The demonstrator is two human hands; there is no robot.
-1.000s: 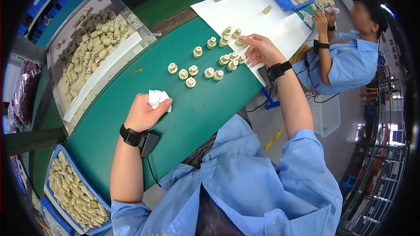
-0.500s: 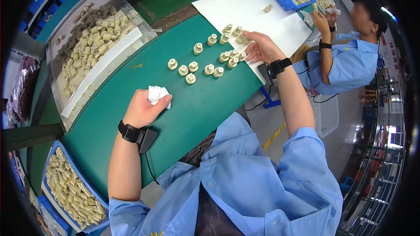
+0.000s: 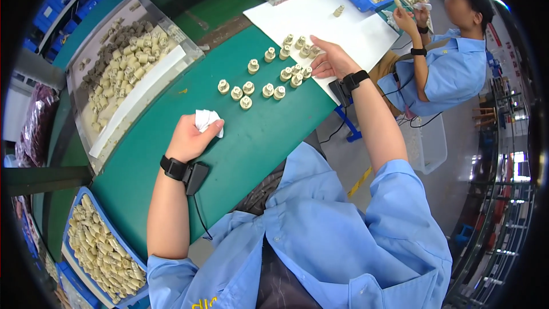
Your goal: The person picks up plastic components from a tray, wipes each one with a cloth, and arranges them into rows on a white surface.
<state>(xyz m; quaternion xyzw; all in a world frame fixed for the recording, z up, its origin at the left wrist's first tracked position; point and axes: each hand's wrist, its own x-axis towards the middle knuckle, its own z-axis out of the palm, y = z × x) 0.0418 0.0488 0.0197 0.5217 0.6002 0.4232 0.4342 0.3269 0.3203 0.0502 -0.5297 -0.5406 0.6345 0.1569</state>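
In my left hand (image 3: 190, 139) is a bunched white cloth (image 3: 207, 122), held between thumb and curled fingers above the green tabletop (image 3: 240, 149). My right hand (image 3: 336, 62) is open at the edge of a white sheet (image 3: 366, 37), its fingers spread around the far right of a group of cream cylindrical fittings. A pair of these fittings (image 3: 305, 51) stands right beside its fingers, partly covered. Closer to me, a cluster of fittings (image 3: 295, 80) stands just left of the hand. Several more, such as one fitting (image 3: 248, 87), stand upright across the green surface.
A tray (image 3: 183, 51) of cream and grey-brown pieces lies far left. A blue bin (image 3: 108, 221) of cream pieces sits lower left, and another blue bin (image 3: 366, 4) beyond the sheet. One fitting (image 3: 339, 10) lies on the sheet. A co-worker (image 3: 457, 68) is at the right.
The whole view has shifted slightly, moving the table and fittings a little left. My right hand's fingers have spread slightly beside the fittings. My left hand still grips the cloth.
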